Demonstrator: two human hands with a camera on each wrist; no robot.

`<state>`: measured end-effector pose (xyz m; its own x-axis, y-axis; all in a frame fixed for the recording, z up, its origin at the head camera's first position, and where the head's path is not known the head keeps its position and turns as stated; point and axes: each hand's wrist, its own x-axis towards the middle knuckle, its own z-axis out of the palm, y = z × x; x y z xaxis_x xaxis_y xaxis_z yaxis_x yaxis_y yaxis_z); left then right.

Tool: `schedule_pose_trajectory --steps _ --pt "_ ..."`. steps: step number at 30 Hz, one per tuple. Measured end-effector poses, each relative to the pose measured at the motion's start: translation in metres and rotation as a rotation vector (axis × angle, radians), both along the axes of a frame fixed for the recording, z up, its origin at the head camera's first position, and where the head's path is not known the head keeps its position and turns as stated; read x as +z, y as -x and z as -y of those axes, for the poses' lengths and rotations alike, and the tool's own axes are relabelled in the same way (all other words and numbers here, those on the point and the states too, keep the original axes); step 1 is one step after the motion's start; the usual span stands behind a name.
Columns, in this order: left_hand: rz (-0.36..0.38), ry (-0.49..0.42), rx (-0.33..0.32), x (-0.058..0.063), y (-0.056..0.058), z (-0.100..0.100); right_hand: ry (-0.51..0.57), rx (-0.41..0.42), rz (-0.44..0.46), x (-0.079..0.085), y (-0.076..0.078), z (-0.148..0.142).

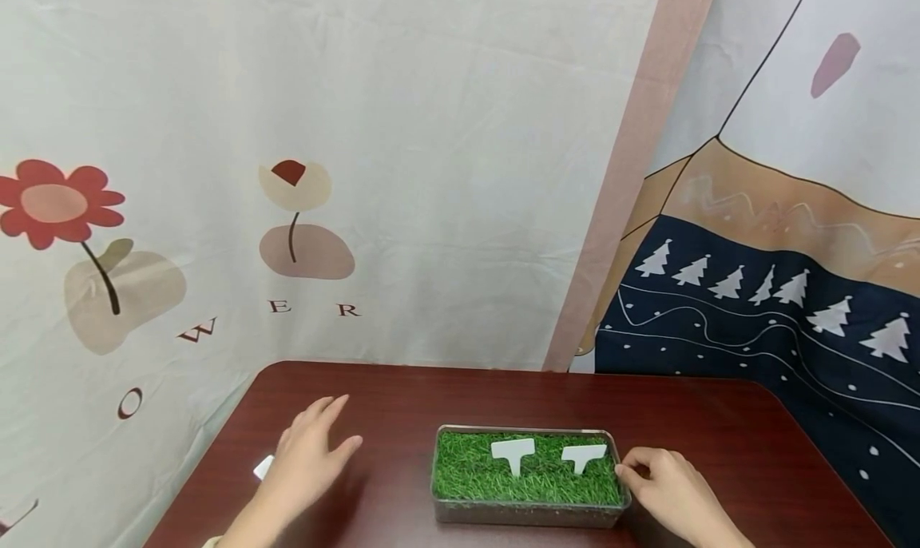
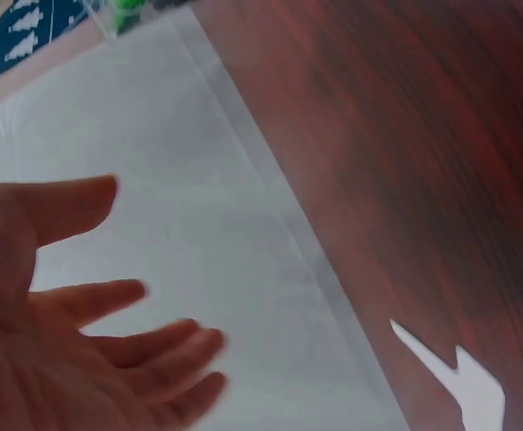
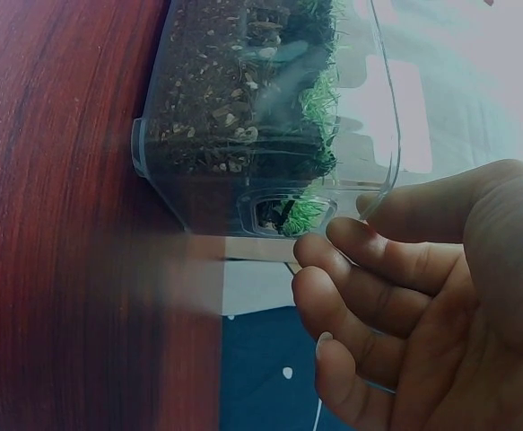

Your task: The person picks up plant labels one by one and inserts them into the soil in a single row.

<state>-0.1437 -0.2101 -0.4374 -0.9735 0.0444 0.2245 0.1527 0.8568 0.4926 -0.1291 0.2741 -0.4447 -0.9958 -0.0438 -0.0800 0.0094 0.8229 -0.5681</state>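
Observation:
A clear plastic box (image 1: pixel 528 516) holds soil (image 3: pixel 216 90) topped with green artificial grass (image 1: pixel 467 468). Two white T-shaped plant labels, a left one (image 1: pixel 513 450) and a right one (image 1: pixel 582 453), stand in the grass. At the box's right end, my right hand (image 1: pixel 676 488) pinches the rim between thumb and forefinger (image 3: pixel 360 238), its other fingers loosely bent. My left hand (image 1: pixel 302 460) is held over the table's left side, fingers spread and holding nothing. Partly hidden behind that hand lies another white label (image 1: pixel 263 467), whose pointed stem shows in the left wrist view (image 2: pixel 476 386).
The box stands on a dark red wooden table (image 1: pixel 402 404) with rounded far corners. Behind the table hangs a pale cloth (image 1: pixel 446 212) printed with flowers and letters. To the right is a dark blue printed part (image 1: pixel 726 324) with white trees.

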Motion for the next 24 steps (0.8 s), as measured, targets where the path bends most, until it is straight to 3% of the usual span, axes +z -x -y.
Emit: schedule_pose_trajectory --steps 7,15,24 --pt "0.172 0.134 0.064 -0.004 -0.001 0.035 0.007 0.006 0.000 0.000 0.000 0.000" --pt "0.327 0.200 0.108 -0.014 -0.002 0.067 0.009 0.019 -0.003 0.000 0.000 -0.001" --pt "0.386 0.219 0.118 -0.024 -0.002 0.089 0.015 0.011 0.011 0.000 0.000 -0.001"
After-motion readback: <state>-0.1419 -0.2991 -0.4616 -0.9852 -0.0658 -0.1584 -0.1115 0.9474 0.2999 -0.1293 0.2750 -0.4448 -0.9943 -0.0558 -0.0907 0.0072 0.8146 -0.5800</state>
